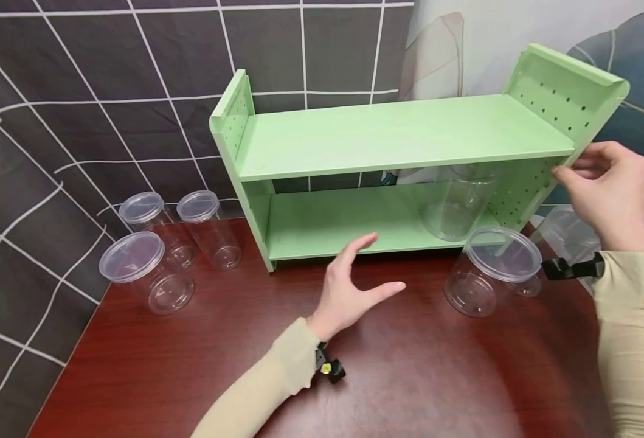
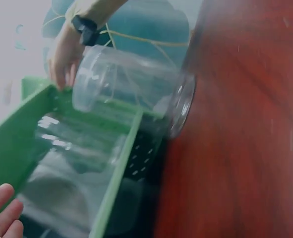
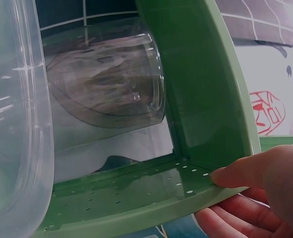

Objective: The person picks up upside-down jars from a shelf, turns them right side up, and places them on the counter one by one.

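Observation:
A light green two-tier shelf (image 1: pixel 398 131) stands on a red-brown table (image 1: pixel 409 365). My right hand (image 1: pixel 573 170) pinches the front edge of its perforated right side panel (image 3: pixel 186 119), thumb on the inner face and fingers behind (image 3: pixel 230 196). Fingers spread, my left hand (image 1: pixel 373 267) hovers over the table before the lower tier, holding nothing. One clear lidded jar (image 1: pixel 455 204) sits on the lower tier at the right. Just in front of the shelf's right end stands another jar (image 1: pixel 491 267), which the left wrist view shows as a jar (image 2: pixel 131 84) near the right hand (image 2: pixel 62 54).
Three clear lidded jars (image 1: pixel 146 267) stand grouped on the table left of the shelf. A further jar (image 1: pixel 568 234) is behind my right wrist. A dark tiled wall (image 1: pixel 81 91) backs the table, whose left edge (image 1: pixel 64 377) runs diagonally.

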`<action>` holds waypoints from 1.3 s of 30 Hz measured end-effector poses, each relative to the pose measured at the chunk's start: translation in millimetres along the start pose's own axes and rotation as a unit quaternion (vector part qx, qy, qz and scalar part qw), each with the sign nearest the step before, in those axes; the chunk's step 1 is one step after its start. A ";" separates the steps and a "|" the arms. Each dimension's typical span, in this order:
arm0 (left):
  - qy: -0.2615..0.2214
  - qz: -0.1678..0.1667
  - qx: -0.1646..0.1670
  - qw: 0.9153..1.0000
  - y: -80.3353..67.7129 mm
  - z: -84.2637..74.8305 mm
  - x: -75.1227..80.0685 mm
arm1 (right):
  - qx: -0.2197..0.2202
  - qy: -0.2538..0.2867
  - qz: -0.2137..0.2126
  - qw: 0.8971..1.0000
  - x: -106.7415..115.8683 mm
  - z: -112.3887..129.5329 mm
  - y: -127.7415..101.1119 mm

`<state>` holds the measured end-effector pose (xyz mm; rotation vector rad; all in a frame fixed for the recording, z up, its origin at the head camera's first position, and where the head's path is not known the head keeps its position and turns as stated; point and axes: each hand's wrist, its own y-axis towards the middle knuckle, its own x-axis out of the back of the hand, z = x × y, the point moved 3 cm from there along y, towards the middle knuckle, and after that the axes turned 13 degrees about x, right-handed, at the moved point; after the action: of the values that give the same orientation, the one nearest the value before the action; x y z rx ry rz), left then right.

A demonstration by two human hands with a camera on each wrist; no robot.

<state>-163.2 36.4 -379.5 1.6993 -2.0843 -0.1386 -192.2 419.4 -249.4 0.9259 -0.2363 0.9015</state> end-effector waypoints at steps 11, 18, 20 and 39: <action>-0.034 0.019 0.068 0.997 9.4 7.9 -62.5 | 0.002 -0.017 -0.003 1.000 1.5 -0.4 -1.3; -0.033 0.037 0.085 0.995 42.8 -7.8 -75.1 | 0.008 -0.024 -0.001 1.000 -0.3 2.7 1.4; -0.032 0.034 0.093 0.995 57.3 -12.5 -78.3 | 0.005 -0.023 -0.001 1.000 -1.0 2.6 1.6; 0.063 0.003 0.218 0.974 124.3 2.9 -129.9 | 0.003 0.026 -0.006 1.000 2.1 -2.6 -0.9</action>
<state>-258.3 188.9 -374.2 1.8851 -2.1306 0.4515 -190.7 422.3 -250.3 0.9073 -0.1826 0.9145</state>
